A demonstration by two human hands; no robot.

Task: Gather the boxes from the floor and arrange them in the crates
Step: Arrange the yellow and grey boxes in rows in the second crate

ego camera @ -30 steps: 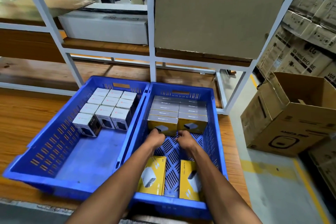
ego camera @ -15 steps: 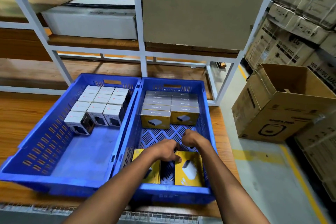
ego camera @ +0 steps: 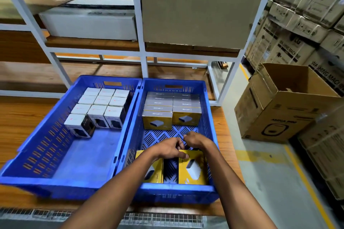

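Two blue crates stand side by side on a wooden shelf. The left crate [ego camera: 46, 147] holds several white boxes [ego camera: 101, 109] at its far end. In the right crate [ego camera: 208, 130], yellow-and-grey boxes [ego camera: 172, 111] stand in rows at the far end. Two more yellow boxes lie flat at the near end, one on the left [ego camera: 155, 172] and one on the right [ego camera: 193, 169]. My left hand [ego camera: 168, 148] is curled, its thumb on the right flat box's far corner. My right hand [ego camera: 197, 140] curls over that box's far edge, fingertips hidden.
A white metal rack [ego camera: 138, 24] rises behind the crates, carrying a big cardboard carton [ego camera: 199, 11] and a white carton [ego camera: 89, 24]. An open brown carton [ego camera: 284, 102] stands on the floor to the right, with stacked cartons [ego camera: 305, 24] behind it. A yellow floor line [ego camera: 305, 178] runs alongside.
Both hands drew back from the upright row at the crate's far end to the two flat yellow boxes near me. They now bunch together over the right one.
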